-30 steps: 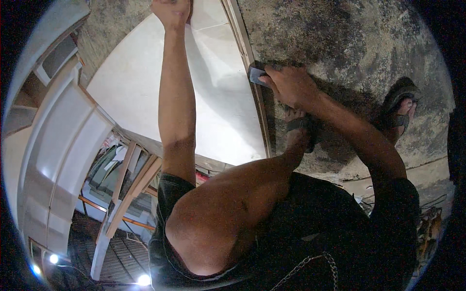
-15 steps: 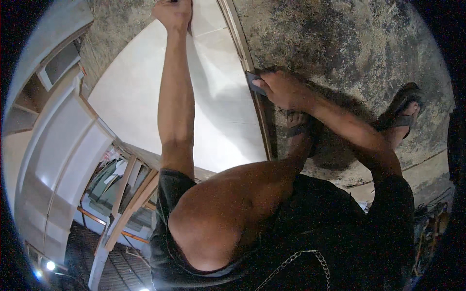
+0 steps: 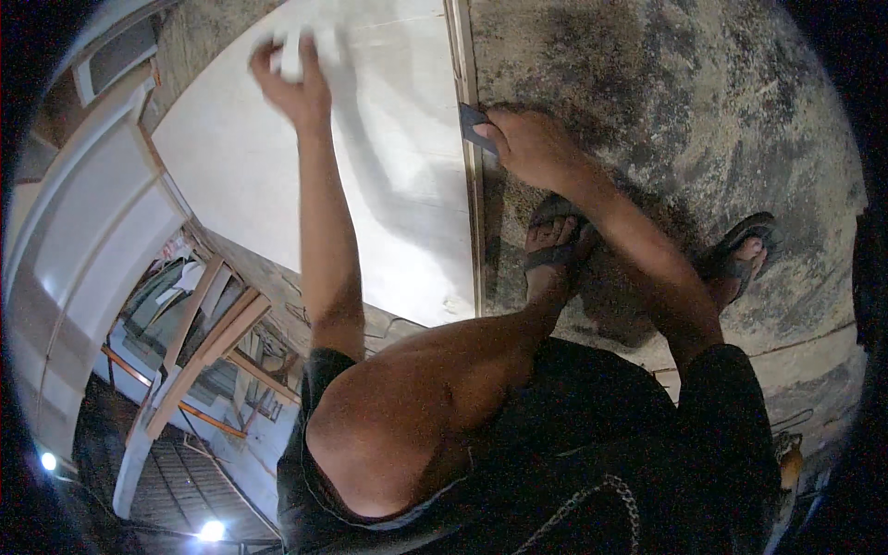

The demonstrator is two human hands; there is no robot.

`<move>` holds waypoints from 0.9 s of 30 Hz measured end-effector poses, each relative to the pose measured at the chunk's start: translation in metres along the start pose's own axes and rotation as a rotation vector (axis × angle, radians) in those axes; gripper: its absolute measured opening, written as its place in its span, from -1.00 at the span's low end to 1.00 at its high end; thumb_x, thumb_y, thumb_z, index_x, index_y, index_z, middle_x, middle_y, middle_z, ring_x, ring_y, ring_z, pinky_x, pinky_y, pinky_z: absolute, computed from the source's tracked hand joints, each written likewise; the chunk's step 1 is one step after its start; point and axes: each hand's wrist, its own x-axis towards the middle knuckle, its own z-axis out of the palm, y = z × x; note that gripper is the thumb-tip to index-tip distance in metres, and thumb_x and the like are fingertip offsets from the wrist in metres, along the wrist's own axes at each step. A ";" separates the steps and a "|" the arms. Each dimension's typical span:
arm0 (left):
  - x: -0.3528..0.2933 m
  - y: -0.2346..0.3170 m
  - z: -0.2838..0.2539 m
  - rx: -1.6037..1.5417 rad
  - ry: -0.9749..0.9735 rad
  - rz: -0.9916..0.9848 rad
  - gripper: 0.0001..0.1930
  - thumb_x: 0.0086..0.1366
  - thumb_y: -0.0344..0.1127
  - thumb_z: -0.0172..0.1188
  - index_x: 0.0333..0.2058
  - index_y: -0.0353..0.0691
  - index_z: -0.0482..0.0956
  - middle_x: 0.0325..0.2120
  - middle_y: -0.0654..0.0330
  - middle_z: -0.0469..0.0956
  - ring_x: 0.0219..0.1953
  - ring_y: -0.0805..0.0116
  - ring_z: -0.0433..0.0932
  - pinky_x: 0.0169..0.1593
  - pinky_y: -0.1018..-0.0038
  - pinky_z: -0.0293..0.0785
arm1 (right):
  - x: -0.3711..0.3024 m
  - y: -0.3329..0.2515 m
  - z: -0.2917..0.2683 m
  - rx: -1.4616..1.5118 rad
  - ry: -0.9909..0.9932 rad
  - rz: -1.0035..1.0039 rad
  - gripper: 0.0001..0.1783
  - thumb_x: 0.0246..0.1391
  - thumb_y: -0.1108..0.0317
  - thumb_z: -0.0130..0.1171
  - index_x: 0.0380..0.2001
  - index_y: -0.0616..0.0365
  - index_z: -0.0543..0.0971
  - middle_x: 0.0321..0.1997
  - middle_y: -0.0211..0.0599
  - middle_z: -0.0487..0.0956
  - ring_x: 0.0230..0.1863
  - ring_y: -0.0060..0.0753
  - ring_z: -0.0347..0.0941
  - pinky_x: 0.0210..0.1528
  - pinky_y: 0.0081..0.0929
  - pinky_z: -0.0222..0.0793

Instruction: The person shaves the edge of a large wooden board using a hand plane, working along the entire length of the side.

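"The left hand (image 3: 301,97) had drawn back from farther up the white panel (image 3: 250,166), where I saw it half a second before."

"How was it held?"

"Thumb and fingers spread apart, over the panel's surface, with nothing I could make out between them. From my end I couldn't tell how high it hung."

"And the right hand (image 3: 536,146)?"

"It pinched a small dark block (image 3: 476,127) between thumb and fingers. I had that block at the panel's right edge, against the wooden strip (image 3: 475,222) there; the fingers beneath it were hidden from me."

"What else did you get around the panel?"

"To its right, a mottled floor (image 3: 740,74) with two sandaled feet (image 3: 553,239), one near the strip, the other well apart from it. Beyond the panel's lower left I picked up timber pieces (image 3: 210,367) and a bright lamp (image 3: 211,531)."
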 end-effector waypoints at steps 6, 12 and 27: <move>-0.258 0.008 -0.119 0.476 0.211 -0.764 -0.28 0.24 -0.01 0.09 0.13 -0.52 0.10 0.12 -0.25 0.13 0.18 -0.07 0.16 0.23 0.09 0.12 | -0.015 -0.003 0.003 0.120 0.062 0.076 -0.61 0.24 0.09 -0.13 -0.26 0.26 0.43 -0.59 0.02 0.47 -0.58 0.00 0.46 -0.47 -0.16 0.34; -0.427 0.089 -0.112 0.731 -0.049 -1.602 -0.12 0.26 0.32 -0.30 0.22 -0.44 -0.05 0.21 -0.30 -0.05 0.24 -0.17 0.03 0.20 0.04 0.10 | -0.022 0.001 0.018 0.181 0.085 0.090 -0.57 0.26 0.08 -0.15 -0.22 0.30 0.42 -0.60 -0.04 0.49 -0.65 -0.29 0.50 -0.53 -0.29 0.35; -0.478 0.084 -0.116 0.946 0.081 -1.793 0.02 0.11 0.53 -0.45 0.26 -0.28 -0.04 0.22 -0.15 -0.02 0.26 -0.05 0.01 0.18 0.00 0.03 | 0.011 -0.004 -0.020 -0.047 -0.167 0.157 -0.37 0.21 -0.12 -0.17 -0.10 0.33 0.46 -0.28 0.06 0.51 -0.16 -0.14 0.48 -0.11 -0.19 0.36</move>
